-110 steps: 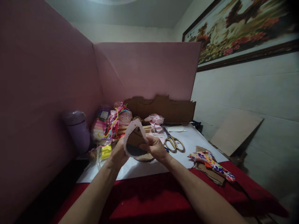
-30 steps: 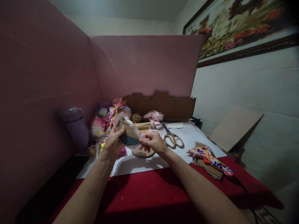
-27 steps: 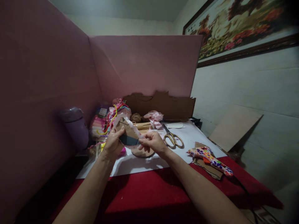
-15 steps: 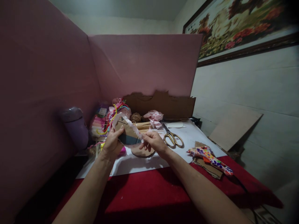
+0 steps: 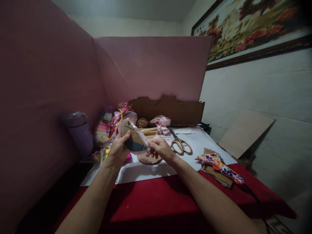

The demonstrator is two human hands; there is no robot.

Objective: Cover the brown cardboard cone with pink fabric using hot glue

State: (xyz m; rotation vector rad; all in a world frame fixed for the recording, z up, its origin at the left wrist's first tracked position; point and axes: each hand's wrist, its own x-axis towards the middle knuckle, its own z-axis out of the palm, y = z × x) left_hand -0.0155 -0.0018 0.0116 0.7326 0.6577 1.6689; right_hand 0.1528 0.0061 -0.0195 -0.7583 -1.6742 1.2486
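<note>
My left hand (image 5: 117,150) grips the left edge of a round cardboard piece (image 5: 133,139) held up above the table. A pale dotted ribbon (image 5: 138,133) runs along the rim of that cardboard. My right hand (image 5: 161,150) pinches the ribbon's end at the cardboard's right edge. Below both hands another cardboard disc (image 5: 148,158) lies flat on the white sheet (image 5: 195,146).
Gold scissors (image 5: 180,144) lie right of my hands. A patterned glue gun (image 5: 220,168) rests on cardboard scraps. At the back are a twine ball (image 5: 141,123), wooden sticks (image 5: 148,131), colourful cords (image 5: 117,125), a purple cup (image 5: 78,131) and a pink screen (image 5: 151,68).
Since the oldest frame the cardboard piece has been raised and tilted, and the ribbon pulled along its rim. My right fingers have shifted slightly on the ribbon end in the last second.
</note>
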